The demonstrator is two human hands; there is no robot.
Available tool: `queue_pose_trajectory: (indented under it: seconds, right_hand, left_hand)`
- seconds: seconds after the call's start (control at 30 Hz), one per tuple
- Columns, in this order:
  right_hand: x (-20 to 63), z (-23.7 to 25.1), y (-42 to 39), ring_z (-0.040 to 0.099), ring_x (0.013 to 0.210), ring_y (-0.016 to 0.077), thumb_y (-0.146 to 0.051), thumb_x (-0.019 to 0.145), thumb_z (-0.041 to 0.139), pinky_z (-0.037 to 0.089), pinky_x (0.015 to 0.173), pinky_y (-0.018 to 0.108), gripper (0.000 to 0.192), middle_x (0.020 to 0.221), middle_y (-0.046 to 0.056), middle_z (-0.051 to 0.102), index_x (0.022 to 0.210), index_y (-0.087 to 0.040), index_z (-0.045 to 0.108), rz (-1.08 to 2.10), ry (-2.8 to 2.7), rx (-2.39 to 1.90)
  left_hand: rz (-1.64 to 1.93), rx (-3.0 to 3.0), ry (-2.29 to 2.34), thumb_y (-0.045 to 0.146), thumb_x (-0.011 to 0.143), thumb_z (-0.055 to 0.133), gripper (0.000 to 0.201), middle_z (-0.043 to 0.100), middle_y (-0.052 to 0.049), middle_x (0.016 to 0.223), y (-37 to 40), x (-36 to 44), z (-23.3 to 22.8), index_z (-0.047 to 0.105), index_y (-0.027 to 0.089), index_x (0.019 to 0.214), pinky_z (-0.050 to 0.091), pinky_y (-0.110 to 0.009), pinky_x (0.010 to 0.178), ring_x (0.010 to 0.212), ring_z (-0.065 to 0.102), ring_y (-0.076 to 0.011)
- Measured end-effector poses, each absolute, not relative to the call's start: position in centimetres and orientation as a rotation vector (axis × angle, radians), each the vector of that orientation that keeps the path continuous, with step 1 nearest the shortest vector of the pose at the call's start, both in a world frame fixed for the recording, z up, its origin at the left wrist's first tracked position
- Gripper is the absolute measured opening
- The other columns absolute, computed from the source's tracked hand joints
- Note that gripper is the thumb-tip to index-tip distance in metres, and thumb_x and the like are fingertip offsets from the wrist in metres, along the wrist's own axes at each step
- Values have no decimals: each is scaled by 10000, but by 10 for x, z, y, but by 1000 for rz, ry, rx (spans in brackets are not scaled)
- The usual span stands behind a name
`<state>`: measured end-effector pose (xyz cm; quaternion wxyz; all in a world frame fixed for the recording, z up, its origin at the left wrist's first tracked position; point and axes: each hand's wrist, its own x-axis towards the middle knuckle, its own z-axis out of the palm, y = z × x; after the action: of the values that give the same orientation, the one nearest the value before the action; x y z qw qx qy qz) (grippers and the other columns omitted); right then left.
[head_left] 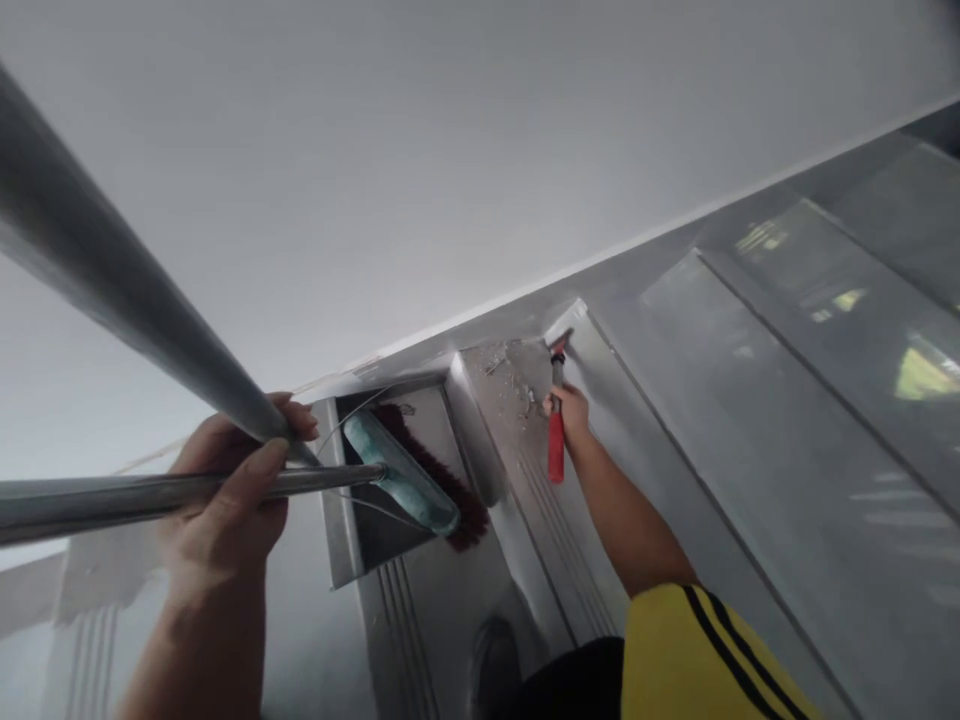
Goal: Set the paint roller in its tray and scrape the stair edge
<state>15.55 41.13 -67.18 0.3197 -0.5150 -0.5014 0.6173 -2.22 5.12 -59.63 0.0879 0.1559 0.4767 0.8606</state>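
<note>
My left hand (232,480) is closed round two metal poles. One belongs to a broom (401,472) with a teal head and dark red bristles. The other, thicker pole runs to a long-handled dustpan (343,510), whose thin wire loop shows near my fingers. The broom head lies over the dustpan's opening, and its bristles reach past the pan. My right hand (572,412) grips a scraper (556,448) with a red handle. The scraper's blade end is up against the riser of a step, close to the wall. Bits of debris (517,385) lie on the tread just left of it.
Grey stairs (757,400) rise to the right, each with a sharp edge. A pale wall (480,150) runs along the far side above a grey skirting (637,255). My dark shoe (495,660) stands on the tread below the debris.
</note>
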Motion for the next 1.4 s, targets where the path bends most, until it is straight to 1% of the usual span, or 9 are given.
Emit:
queue_pose_trajectory:
  seconds: [0.1,0.27,0.47,0.6,0.7,0.87,1.0,1.17,1.4]
  right_hand:
    - [141,-666,418,416,309,75,-242,616,642,314,323,182,221,401,-69,473,663,-201,430,1653,-1333,-1322]
    - [141,-659,422,443,319,97,-201,583,630,321,318,193,201,403,-56,501,670,-202,449,1584,-1351,-1371]
    - [133,-659,425,433,332,86,-235,625,632,312,321,188,187,399,-56,468,634,-195,449,1587,-1402,-1325]
    - [136,-656,428,448,335,95,-189,620,609,336,328,197,163,418,-43,504,625,-195,446,1571,-1413,-1377]
    - [137,-653,427,439,326,95,-155,619,585,334,329,194,149,398,-53,483,620,-196,442,1563,-1385,-1372]
    - [133,-647,426,452,335,96,-179,621,607,327,319,191,160,418,-34,515,610,-191,448,1544,-1375,-1381]
    - [131,-648,425,443,325,96,-180,618,615,325,321,192,152,396,-50,483,633,-190,464,1545,-1365,-1400]
    - [148,-651,425,464,333,104,-208,626,644,328,323,201,174,423,-33,520,627,-186,471,1519,-1417,-1400]
    - [144,-650,428,434,297,99,-184,642,637,317,301,191,168,380,-52,493,700,-185,479,1552,-1384,-1430]
  left_hand:
    - [2591,492,1417,212,641,655,296,633,-44,766,52,-23,-595,681,149,929,472,-304,705,682,577,-174]
    - [2551,467,1469,185,675,632,273,642,-35,795,53,-22,-596,670,167,944,471,-288,765,743,596,-167]
    - [2558,472,1419,207,648,650,293,633,-31,782,52,-23,-596,675,175,939,475,-308,765,718,586,-169]
    - [2548,468,1419,214,658,646,267,631,-27,781,52,-23,-595,674,185,922,470,-302,783,736,581,-163]
    - [2561,499,1447,214,640,643,290,625,-44,773,52,-22,-594,671,162,924,463,-320,790,716,571,-167]
    - [2525,400,1459,199,655,642,272,630,-41,766,52,-21,-592,671,167,923,457,-299,743,739,583,-179]
    - [2524,403,1450,223,628,666,282,626,-41,749,52,-21,-591,675,171,904,455,-294,712,725,573,-180]
    - [2515,396,1461,219,634,669,284,631,-48,761,52,-22,-593,674,164,913,454,-299,736,724,578,-174]
    - [2548,363,1496,185,620,631,288,614,-43,730,55,-19,-587,680,166,903,440,-282,625,720,585,-186]
